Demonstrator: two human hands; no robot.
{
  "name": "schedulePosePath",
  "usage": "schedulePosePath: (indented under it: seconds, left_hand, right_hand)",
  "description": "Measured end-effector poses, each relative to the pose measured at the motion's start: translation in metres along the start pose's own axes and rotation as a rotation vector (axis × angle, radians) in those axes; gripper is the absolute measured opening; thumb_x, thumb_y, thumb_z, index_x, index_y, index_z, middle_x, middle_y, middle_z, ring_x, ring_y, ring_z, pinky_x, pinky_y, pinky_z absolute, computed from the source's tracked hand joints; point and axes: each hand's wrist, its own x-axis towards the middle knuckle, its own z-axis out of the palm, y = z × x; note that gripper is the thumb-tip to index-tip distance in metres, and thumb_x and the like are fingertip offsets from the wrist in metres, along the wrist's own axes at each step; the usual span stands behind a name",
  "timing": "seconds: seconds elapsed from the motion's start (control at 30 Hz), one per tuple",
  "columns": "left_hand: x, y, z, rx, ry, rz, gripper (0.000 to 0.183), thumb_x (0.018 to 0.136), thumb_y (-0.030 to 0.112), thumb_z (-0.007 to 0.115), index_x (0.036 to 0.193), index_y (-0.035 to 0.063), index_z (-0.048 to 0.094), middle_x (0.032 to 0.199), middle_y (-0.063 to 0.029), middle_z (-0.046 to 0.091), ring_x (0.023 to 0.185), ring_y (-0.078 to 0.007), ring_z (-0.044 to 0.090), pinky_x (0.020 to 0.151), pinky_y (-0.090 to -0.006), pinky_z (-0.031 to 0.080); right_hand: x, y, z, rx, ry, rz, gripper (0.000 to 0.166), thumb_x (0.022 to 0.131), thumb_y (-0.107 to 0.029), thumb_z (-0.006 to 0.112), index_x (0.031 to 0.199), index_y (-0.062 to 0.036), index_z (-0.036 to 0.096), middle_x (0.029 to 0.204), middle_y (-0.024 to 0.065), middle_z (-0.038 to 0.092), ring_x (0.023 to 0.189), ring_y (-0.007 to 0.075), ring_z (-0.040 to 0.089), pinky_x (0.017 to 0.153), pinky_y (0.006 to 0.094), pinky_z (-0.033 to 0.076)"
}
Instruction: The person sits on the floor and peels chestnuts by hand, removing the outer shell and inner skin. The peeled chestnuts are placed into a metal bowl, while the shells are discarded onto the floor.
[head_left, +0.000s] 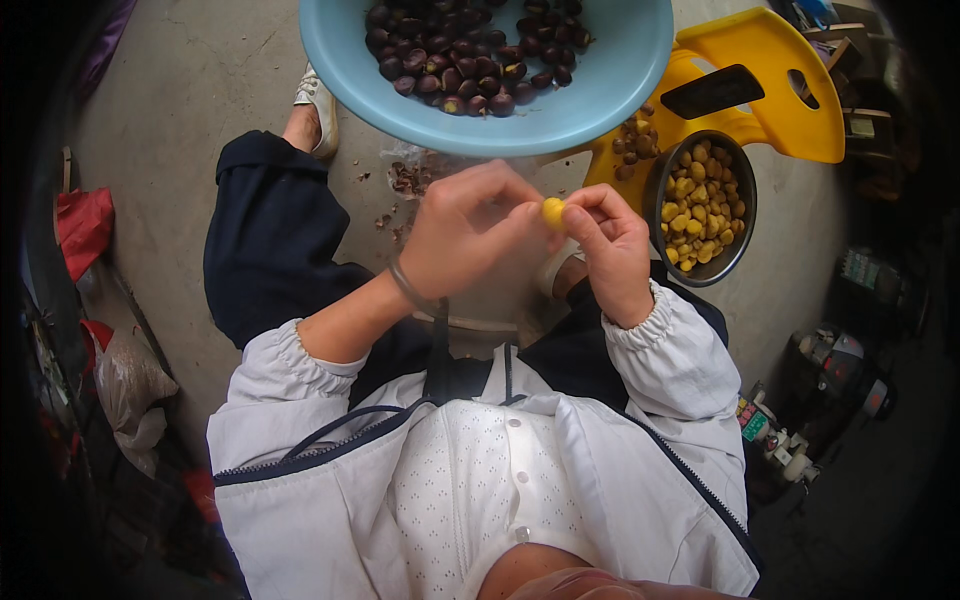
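Observation:
A peeled yellow chestnut (554, 214) is held at the fingertips between my two hands, above my lap. My right hand (616, 251) pinches it between thumb and fingers. From the other side, my left hand (469, 229), slightly blurred, has its thumb and curled fingers against it. Beyond my hands, a light blue plastic basin (480, 135) holds many dark brown chestnuts (465, 67), a few showing yellow flesh. To the right of my right hand, a round metal pot (710, 279) contains many peeled yellow chestnuts (697, 206).
A yellow plastic seat (795, 56) bears a dark flat object (712, 91) and several brown nuts (636, 142). Shell scraps (412, 180) lie on plastic and the concrete floor (172, 97). Filled plastic bags (131, 375) stand left; bottles (787, 454) stand right.

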Motion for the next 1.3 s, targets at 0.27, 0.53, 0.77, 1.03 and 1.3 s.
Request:
schedulePosePath:
  seconds: [0.27,0.53,0.77,1.03,1.3]
  left_hand:
    - [0.002,0.002,-0.001,0.279,0.045,0.232,0.009,0.082,-0.001,0.069,0.091,0.0006,0.068,0.085,-0.0069,0.067,0.070,-0.0152,0.062,0.054,-0.0239,0.043]
    - [0.004,0.001,0.001,0.373,0.092,0.337,0.010,0.077,-0.004,0.070,0.083,0.0004,0.062,0.079,-0.0093,0.065,0.067,-0.0197,0.062,0.055,-0.0286,0.046]
    - [0.001,0.010,0.003,0.313,0.108,0.163,0.008,0.080,0.004,0.068,0.082,0.0016,0.061,0.077,-0.0088,0.061,0.068,-0.0207,0.062,0.060,-0.0290,0.048]
    - [-0.001,0.001,-0.002,0.099,0.063,0.061,0.007,0.083,0.000,0.065,0.088,0.0026,0.062,0.089,-0.0011,0.060,0.071,-0.0081,0.056,0.055,-0.0196,0.040]
    - [0.003,0.009,-0.002,0.308,0.073,0.263,0.012,0.081,0.012,0.074,0.087,0.0039,0.068,0.081,-0.0086,0.064,0.072,-0.0259,0.064,0.064,-0.0325,0.051]
  right_hand:
    - [-0.001,0.000,0.004,-0.100,0.034,-0.082,0.019,0.092,-0.009,0.071,0.104,0.0014,0.061,0.092,0.0069,0.069,0.079,0.0104,0.065,0.072,0.0227,0.053]
    - [-0.003,0.002,0.004,-0.236,0.017,-0.167,0.023,0.089,-0.006,0.074,0.106,0.0013,0.061,0.097,0.0049,0.069,0.085,0.0093,0.066,0.076,0.0224,0.053]
    - [-0.002,0.003,-0.001,-0.151,-0.048,-0.082,0.021,0.092,-0.006,0.070,0.109,0.0019,0.061,0.101,0.0067,0.069,0.087,0.0117,0.066,0.079,0.0244,0.054]
    - [0.003,0.000,-0.005,0.123,-0.222,-0.010,0.022,0.099,-0.012,0.061,0.116,0.0019,0.058,0.105,0.0098,0.067,0.090,0.0156,0.064,0.085,0.0295,0.051]
    - [0.003,0.002,-0.007,-0.001,-0.176,-0.031,0.023,0.099,-0.013,0.062,0.117,0.0015,0.059,0.105,0.0085,0.067,0.089,0.0144,0.064,0.083,0.0271,0.051]
